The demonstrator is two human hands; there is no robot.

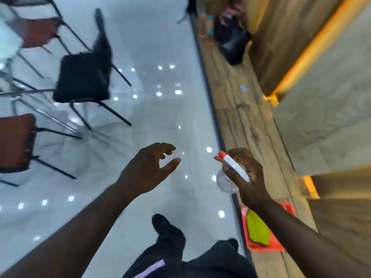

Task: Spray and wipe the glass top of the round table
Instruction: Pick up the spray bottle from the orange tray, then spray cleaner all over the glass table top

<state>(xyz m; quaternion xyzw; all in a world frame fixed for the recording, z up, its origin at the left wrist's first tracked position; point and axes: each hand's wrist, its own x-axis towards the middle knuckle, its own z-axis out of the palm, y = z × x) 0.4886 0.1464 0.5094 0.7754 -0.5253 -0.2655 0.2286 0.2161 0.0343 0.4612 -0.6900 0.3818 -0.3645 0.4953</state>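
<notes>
A person stands on a glossy white tiled floor [160, 117], holding a spray bottle, with the table to be cleaned away to the left.

The right hand [244, 175] is wrapped around a clear plastic spray bottle with a white and red trigger head [233, 167], nozzle aimed left. The left hand [148, 167] hangs empty, fingers loosely spread, just beside the nozzle. The round glass-topped table [8, 37] shows only blurrily at the far left edge, beyond a black cushioned chair [82, 77], well apart from both hands; the left arm is nearer. By the right foot, an orange plastic tray [279, 245] on the wooden floor strip holds a folded lime-green cloth [258, 227].
</notes>
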